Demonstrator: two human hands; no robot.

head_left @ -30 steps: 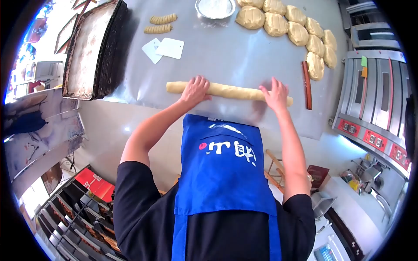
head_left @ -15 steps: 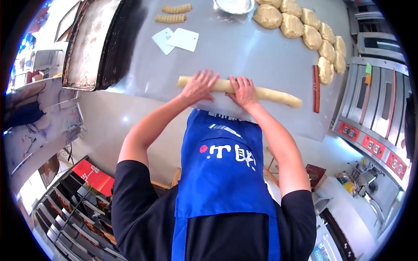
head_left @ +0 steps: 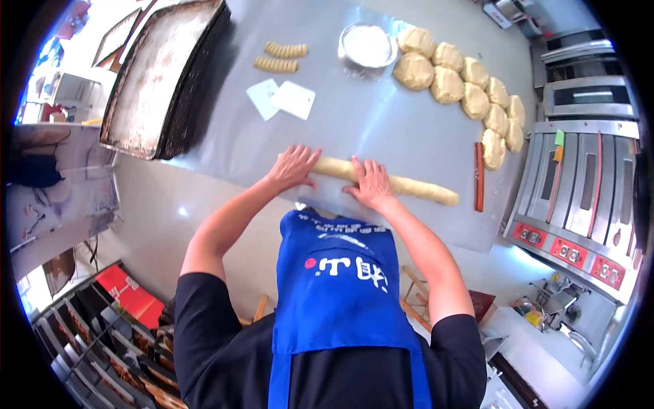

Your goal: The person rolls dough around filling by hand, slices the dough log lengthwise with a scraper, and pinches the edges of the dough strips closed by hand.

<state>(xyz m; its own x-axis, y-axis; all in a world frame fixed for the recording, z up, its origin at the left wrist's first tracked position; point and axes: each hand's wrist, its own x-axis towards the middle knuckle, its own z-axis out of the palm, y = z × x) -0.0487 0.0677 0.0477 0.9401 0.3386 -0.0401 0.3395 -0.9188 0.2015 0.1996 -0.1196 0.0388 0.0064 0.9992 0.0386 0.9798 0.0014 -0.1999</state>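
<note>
A long roll of pale dough lies across the near edge of the metal worktop. My left hand presses flat over the roll's left end, fingers stretched forward and thumb apart. Near the middle of the roll rests my right hand, palm down with its fingers spread. To the right of my right hand, the rest of the roll shows uncovered. Beyond my hands lie two white scrapers, partly overlapping, and two ridged strips of dough.
Stacked dark baking trays stand at the left. A metal bowl of white powder is at the back, beside several dough lumps. A reddish-brown stick lies at the right, with ovens beyond the table edge.
The view has shifted, so the table and its things sit lower in the picture. My left hand has moved left relative to the roll and now covers its left end.
</note>
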